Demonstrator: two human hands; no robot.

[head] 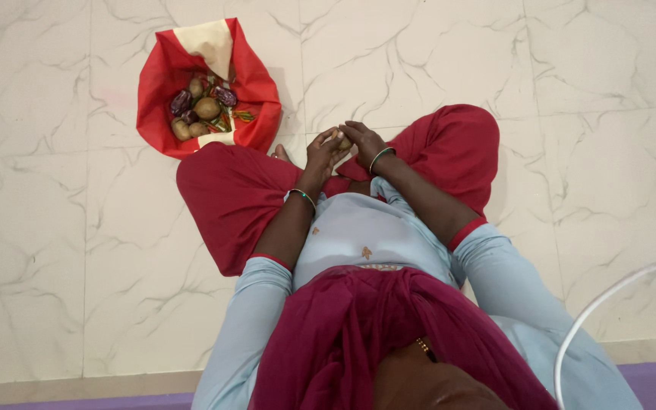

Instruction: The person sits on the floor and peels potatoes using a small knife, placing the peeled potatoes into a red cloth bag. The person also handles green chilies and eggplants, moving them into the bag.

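Sitting cross-legged, we grasp one potato [341, 142] between left hand [322, 150] and right hand [364, 140]; the bag [162, 83] lies open near.

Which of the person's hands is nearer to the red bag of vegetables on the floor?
Left. The left hand is on the side of the red bag, across a strip of floor from it. The right hand meets it around a small brownish thing, farther from the bag.
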